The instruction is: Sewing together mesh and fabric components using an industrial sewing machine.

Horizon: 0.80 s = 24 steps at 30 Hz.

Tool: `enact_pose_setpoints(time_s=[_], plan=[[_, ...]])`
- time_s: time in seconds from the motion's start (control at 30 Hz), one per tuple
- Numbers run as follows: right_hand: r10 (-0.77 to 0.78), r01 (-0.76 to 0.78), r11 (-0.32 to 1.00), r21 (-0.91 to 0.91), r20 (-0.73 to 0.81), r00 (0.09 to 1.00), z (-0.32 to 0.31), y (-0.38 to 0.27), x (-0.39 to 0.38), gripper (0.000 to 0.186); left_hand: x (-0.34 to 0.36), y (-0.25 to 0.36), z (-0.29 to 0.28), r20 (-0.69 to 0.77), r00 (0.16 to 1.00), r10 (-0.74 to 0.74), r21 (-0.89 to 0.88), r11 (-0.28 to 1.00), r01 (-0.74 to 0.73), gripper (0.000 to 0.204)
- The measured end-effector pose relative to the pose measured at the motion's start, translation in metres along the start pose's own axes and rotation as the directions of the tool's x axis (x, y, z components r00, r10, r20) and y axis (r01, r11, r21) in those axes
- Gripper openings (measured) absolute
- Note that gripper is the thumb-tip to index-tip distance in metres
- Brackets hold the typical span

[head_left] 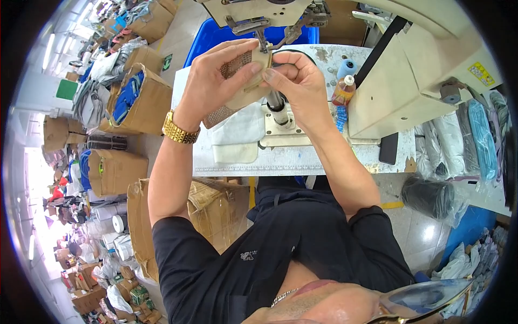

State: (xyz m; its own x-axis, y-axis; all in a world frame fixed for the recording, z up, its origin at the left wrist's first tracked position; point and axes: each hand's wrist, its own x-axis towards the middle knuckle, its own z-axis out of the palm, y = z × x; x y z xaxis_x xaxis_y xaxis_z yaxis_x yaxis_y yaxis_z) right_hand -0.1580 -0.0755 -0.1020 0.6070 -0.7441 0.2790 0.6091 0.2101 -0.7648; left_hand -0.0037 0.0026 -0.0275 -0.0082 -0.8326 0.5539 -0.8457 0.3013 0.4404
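My left hand, with a gold watch at its wrist, is closed on a beige sewn piece with brown perforated panels. Its thumb lies on the near face and its fingers reach over the top. The right-hand edge of the piece is pinched between the thumb and fingers of my right hand. Both hands hold the piece tilted up at the needle and presser foot of a cream sewing machine. Whether the needle is in the material is hidden. A metal post stands below the piece.
The white worktable carries pale fabric pieces, a blue thread cone, a small bottle and a black phone-like slab. Behind stands a blue bin. Cardboard boxes line the left; bagged rolls lie right.
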Motion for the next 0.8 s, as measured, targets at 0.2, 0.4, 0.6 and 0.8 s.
enact_pose_setpoints(time_s=[0.2,0.4,0.6,0.8], plan=[[-0.055,0.046,0.984,-0.170,-0.050,0.997,0.004,-0.001,0.001,0.045,0.001,0.001,0.002,-0.005,0.998,-0.061,-0.033,0.998,0.061,0.036],[-0.090,0.071,0.964,-0.258,-0.061,0.994,0.008,0.003,-0.002,0.045,0.000,-0.001,0.003,-0.003,0.994,-0.110,-0.070,0.992,0.109,0.035],[-0.117,0.093,0.954,-0.284,-0.068,0.991,0.008,0.004,0.000,0.045,-0.001,-0.007,0.008,-0.001,0.985,-0.172,-0.112,0.979,0.171,0.033],[-0.133,0.101,0.931,-0.350,-0.068,0.989,0.013,-0.003,0.001,0.042,-0.003,-0.016,0.012,0.027,0.979,-0.201,-0.108,0.973,0.203,0.033]])
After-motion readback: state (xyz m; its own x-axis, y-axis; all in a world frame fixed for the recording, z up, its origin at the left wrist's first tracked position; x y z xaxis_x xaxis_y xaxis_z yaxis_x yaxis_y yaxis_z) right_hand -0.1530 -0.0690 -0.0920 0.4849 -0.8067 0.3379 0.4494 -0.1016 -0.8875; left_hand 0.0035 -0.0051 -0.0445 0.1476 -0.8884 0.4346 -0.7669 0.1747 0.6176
